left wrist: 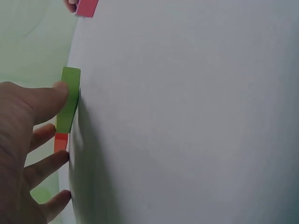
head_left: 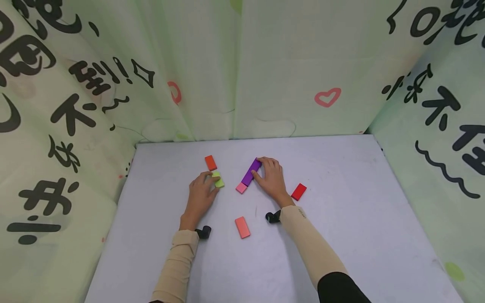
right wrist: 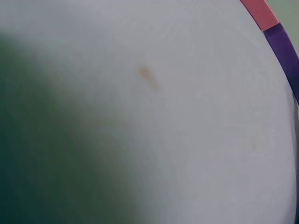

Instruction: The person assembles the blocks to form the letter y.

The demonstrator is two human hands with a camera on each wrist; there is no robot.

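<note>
On the white table my left hand (head_left: pixel 201 195) pinches a yellow-green block (head_left: pixel 218 180) between thumb and fingers. The left wrist view has the thumb flat against the side of this green block (left wrist: pixel 70 98). An orange-red block (head_left: pixel 210 163) lies just beyond its far end. To the right, my right hand (head_left: pixel 270 179) grips a long purple block (head_left: pixel 251 172), fingers at its far end and thumb along its side. A pink block (head_left: pixel 241 188) lines up with the purple one's near end. In the right wrist view the purple block (right wrist: pixel 282 56) meets the pink one, and that hand is hidden.
A red block (head_left: pixel 299 192) lies by the right wrist. Nearer the front, between the forearms, is a salmon block (head_left: pixel 242 227). Pale green curtains (head_left: pixel 280 75) with dark lettering hang behind and beside the white table (head_left: pixel 360 235). Each wrist wears a small black camera mount (head_left: pixel 273 217).
</note>
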